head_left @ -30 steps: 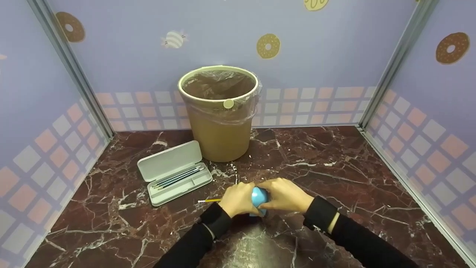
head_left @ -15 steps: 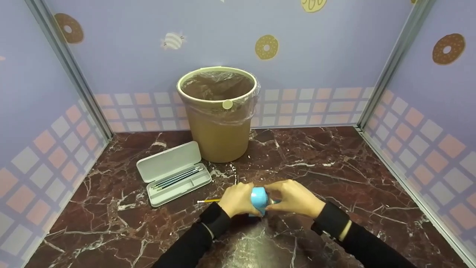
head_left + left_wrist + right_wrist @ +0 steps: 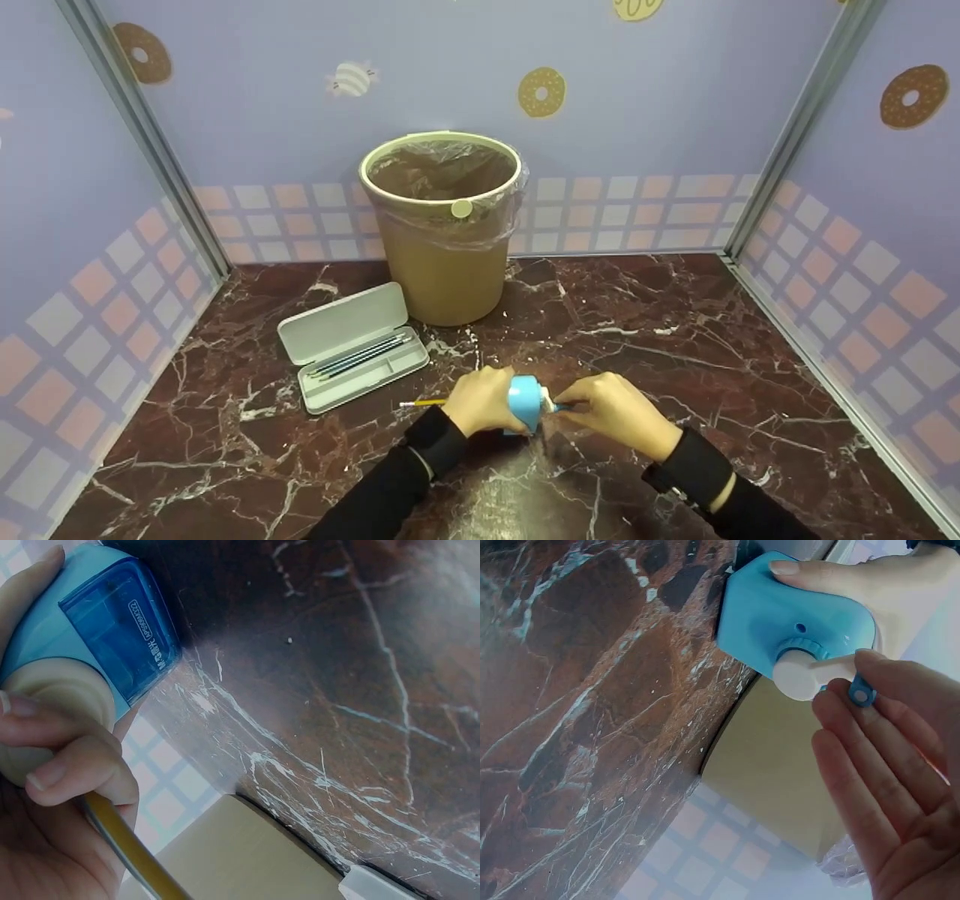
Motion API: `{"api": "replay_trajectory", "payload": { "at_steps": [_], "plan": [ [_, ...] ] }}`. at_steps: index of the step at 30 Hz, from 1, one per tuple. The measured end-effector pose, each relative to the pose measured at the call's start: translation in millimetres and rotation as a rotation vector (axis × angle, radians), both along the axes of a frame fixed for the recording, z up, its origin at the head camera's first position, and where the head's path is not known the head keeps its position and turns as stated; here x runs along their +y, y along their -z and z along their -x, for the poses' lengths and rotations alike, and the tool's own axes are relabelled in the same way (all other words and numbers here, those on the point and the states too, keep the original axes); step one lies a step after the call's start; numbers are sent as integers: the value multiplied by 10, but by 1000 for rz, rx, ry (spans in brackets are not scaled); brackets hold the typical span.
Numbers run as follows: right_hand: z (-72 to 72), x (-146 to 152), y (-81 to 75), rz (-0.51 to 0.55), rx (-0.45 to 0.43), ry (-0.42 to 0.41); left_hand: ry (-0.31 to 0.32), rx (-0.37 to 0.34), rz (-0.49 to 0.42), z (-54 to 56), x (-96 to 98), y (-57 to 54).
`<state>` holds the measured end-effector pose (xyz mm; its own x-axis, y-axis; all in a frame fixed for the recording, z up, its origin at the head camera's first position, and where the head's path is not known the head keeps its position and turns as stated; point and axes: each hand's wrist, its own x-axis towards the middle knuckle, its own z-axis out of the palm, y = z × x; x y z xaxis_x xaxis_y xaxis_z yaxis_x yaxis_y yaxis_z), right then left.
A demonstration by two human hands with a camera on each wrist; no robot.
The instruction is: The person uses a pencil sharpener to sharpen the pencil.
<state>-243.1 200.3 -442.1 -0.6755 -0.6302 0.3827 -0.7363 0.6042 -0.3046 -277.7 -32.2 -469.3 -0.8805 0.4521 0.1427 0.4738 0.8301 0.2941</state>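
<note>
My left hand [image 3: 482, 401] grips a light blue crank pencil sharpener [image 3: 525, 397] on the table. In the left wrist view its clear blue shavings drawer [image 3: 112, 630] shows, with the round cream front [image 3: 71, 686] under my fingers. A yellow pencil [image 3: 131, 847] runs from beneath those fingers, its eraser end pointing left in the head view; the tip is hidden. With thumb and fingers, my right hand [image 3: 619, 416] pinches the blue knob [image 3: 862, 694] on the white crank arm [image 3: 832, 670] at the sharpener's right side.
An open pencil case [image 3: 341, 296] with several pencils [image 3: 360, 358] lies to the left. Behind it stands a tan waste bin [image 3: 450, 277] lined with a clear bag. Patterned panels [image 3: 637, 150] enclose the marbled table [image 3: 660, 330] at the back and sides.
The right hand has moved right and slightly down around the sharpener's side, bringing the crank into view. The left hand, sharpener and pencil have stayed nearly in place.
</note>
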Motion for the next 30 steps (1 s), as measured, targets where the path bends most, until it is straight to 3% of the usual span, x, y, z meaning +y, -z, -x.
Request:
{"api": "replay_trajectory", "payload": {
  "at_steps": [7, 30],
  "plan": [
    [-10, -4, 2, -27, 76, -22, 12, -5, 19, 17, -9, -14],
    [101, -39, -96, -115, 254, 15, 78, 16, 76, 62, -18, -24]
  ]
}}
